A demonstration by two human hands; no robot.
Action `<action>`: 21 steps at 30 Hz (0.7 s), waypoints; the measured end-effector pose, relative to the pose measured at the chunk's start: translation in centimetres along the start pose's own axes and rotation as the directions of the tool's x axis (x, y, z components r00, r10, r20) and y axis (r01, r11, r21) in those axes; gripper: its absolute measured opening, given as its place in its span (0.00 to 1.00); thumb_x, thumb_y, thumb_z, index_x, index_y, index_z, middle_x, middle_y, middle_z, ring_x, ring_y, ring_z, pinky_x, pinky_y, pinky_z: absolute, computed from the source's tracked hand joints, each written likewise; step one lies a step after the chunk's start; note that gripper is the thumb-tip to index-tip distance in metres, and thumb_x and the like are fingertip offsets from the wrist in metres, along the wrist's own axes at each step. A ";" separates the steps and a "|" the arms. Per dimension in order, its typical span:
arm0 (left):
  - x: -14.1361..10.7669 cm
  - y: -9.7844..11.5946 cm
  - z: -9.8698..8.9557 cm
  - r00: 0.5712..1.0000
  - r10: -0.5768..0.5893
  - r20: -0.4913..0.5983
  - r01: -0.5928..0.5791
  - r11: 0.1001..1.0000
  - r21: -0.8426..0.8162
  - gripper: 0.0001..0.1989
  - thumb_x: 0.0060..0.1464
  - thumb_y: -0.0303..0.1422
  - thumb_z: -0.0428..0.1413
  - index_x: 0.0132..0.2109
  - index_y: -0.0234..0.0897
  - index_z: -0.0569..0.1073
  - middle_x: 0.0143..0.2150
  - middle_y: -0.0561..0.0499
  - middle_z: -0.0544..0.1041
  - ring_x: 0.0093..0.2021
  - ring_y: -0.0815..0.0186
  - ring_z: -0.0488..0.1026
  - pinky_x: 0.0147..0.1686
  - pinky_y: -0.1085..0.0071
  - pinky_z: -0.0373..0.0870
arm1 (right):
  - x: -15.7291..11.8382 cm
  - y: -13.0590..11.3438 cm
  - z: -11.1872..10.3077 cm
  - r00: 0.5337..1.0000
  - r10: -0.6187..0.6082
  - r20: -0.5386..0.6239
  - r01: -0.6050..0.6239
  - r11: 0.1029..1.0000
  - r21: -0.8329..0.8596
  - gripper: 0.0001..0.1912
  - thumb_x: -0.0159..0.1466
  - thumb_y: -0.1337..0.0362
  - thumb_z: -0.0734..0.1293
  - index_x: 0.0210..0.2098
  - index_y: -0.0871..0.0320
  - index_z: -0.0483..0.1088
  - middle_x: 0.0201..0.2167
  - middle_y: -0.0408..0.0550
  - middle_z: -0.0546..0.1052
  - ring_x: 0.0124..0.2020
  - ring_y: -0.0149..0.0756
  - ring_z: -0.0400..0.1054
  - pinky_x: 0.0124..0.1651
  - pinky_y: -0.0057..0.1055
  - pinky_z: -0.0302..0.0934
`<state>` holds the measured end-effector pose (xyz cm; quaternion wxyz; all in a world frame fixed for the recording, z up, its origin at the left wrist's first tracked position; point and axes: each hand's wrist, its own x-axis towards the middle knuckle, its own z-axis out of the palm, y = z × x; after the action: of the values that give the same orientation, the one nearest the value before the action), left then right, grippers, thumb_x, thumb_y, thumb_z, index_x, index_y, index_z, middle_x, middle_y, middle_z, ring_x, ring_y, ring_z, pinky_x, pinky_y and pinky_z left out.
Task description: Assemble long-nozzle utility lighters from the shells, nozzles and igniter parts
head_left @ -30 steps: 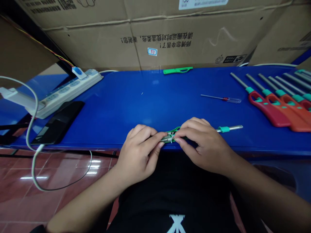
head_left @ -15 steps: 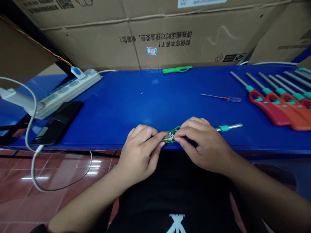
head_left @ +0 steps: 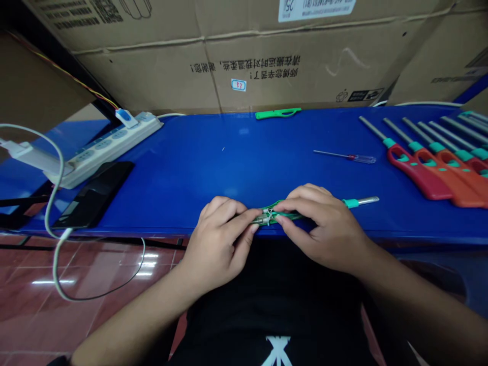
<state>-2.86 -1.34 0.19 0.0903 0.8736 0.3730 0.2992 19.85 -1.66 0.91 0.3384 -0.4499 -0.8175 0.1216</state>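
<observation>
An opened green stick lighter (head_left: 269, 217) lies along the table's front edge, its inner parts and thin wires exposed. My left hand (head_left: 221, 239) is closed on its left end, thumb and index finger pinching it. From the right, my right hand (head_left: 326, 223) presses thumb and fingertips together at the wires in the middle of the casing. What exactly those fingertips pinch is too small to make out. Past my right hand the lighter's teal collar (head_left: 351, 203) and metal tube (head_left: 369, 200) stick out. A loose green half casing (head_left: 277, 114) lies at the back of the table.
A screwdriver (head_left: 360, 158) lies right of centre on the blue table (head_left: 183, 162). Several red and orange stick lighters (head_left: 419, 175) are lined up at the right. On the left are a power strip (head_left: 110, 147), a black phone (head_left: 93, 195) and a white cable. Cardboard boxes (head_left: 160, 76) stand behind.
The view has shifted slightly. Both hands keep their hold on the lighter, with small finger movements at the wires. More green casing shows beneath my right fingers.
</observation>
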 end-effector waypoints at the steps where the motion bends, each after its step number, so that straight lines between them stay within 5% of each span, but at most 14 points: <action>1: 0.0 0.1 -0.1 1.000 0.002 0.002 -0.002 1.000 0.002 0.14 0.61 0.26 0.56 0.54 0.34 0.76 0.41 0.46 0.74 0.42 0.61 0.67 0.42 0.60 0.66 | 0.0 0.0 -0.2 1.000 0.022 -0.021 -0.022 1.000 0.019 0.07 0.66 0.67 0.67 0.43 0.56 0.75 0.38 0.45 0.77 0.39 0.35 0.70 0.45 0.37 0.62; 6: 0.2 0.3 -0.3 0.999 -0.016 0.047 0.015 1.000 0.026 0.14 0.63 0.28 0.54 0.54 0.34 0.77 0.43 0.44 0.73 0.44 0.59 0.66 0.43 0.59 0.66 | -0.2 0.7 -1.8 0.996 0.078 -0.042 -0.080 0.996 -0.039 0.09 0.66 0.64 0.67 0.45 0.55 0.75 0.41 0.47 0.77 0.42 0.37 0.71 0.48 0.38 0.64; 13: 0.7 0.0 -0.7 0.991 -0.025 0.132 0.025 1.000 0.001 0.14 0.64 0.30 0.53 0.54 0.37 0.76 0.44 0.46 0.74 0.43 0.59 0.67 0.42 0.59 0.66 | -2.7 3.6 -4.6 0.980 0.176 0.094 -0.157 0.970 -0.184 0.15 0.65 0.53 0.68 0.49 0.51 0.75 0.48 0.50 0.75 0.49 0.46 0.70 0.53 0.48 0.64; 21: 0.9 0.1 -1.0 0.988 -0.089 0.125 0.100 0.991 -0.085 0.09 0.63 0.32 0.56 0.49 0.40 0.76 0.43 0.49 0.78 0.44 0.60 0.69 0.46 0.58 0.66 | -3.5 4.5 -4.8 0.979 0.166 0.118 -0.147 0.977 -0.157 0.11 0.67 0.57 0.66 0.44 0.51 0.78 0.43 0.49 0.77 0.45 0.43 0.71 0.50 0.44 0.65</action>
<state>-2.87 -0.84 1.47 0.1665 0.8664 0.3940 0.2576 27.30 -2.51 0.64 0.2393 -0.5280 -0.8065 0.1163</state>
